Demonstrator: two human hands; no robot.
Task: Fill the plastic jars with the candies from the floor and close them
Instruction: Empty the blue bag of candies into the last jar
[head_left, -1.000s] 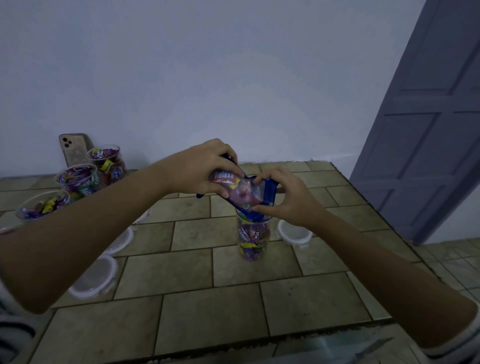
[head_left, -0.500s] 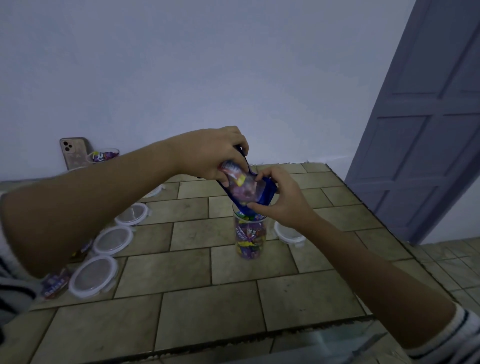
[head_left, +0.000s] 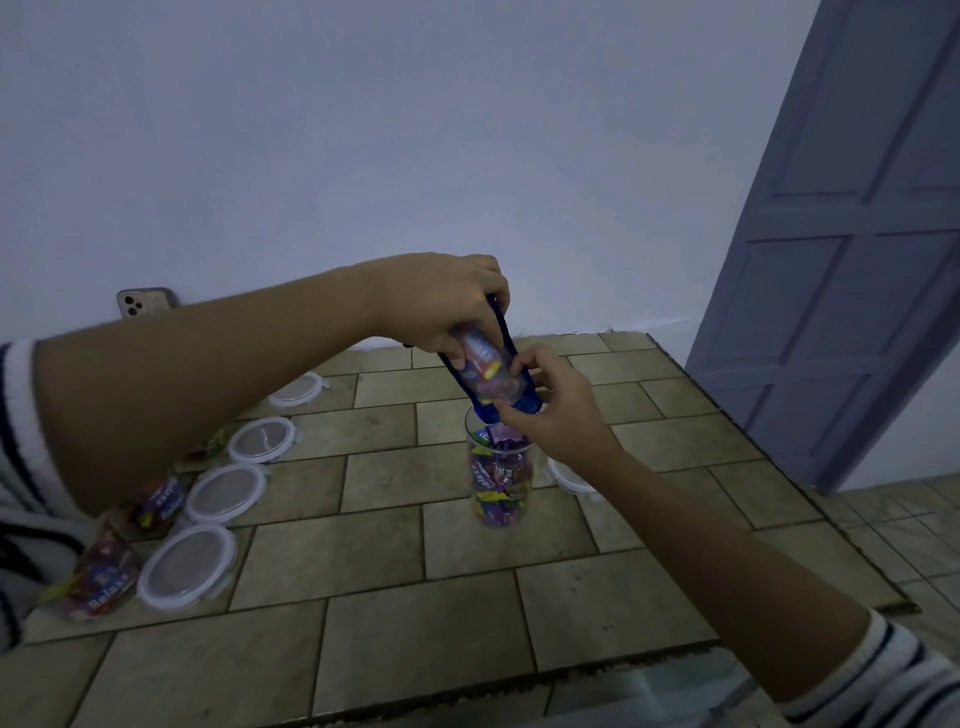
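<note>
Head view: pouring step.
- Blue plastic candy bag (head_left: 485, 371) tilted mouth-down over clear plastic jar (head_left: 500, 478).
- Left hand (head_left: 447, 306) fingers grip bag's upper end.
- Right hand (head_left: 550, 410) fingers pinch bag mouth above jar rim.
- Jar upright on floor, mostly full.
- Next, likely: empty bag, fit white-rimmed round lid (head_left: 566, 478) lying right of jar.

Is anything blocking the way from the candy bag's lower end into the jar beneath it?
Nothing visible does. The left hand and right hand hold the candy bag tilted over the open jar; lids lie aside on the floor.
</note>
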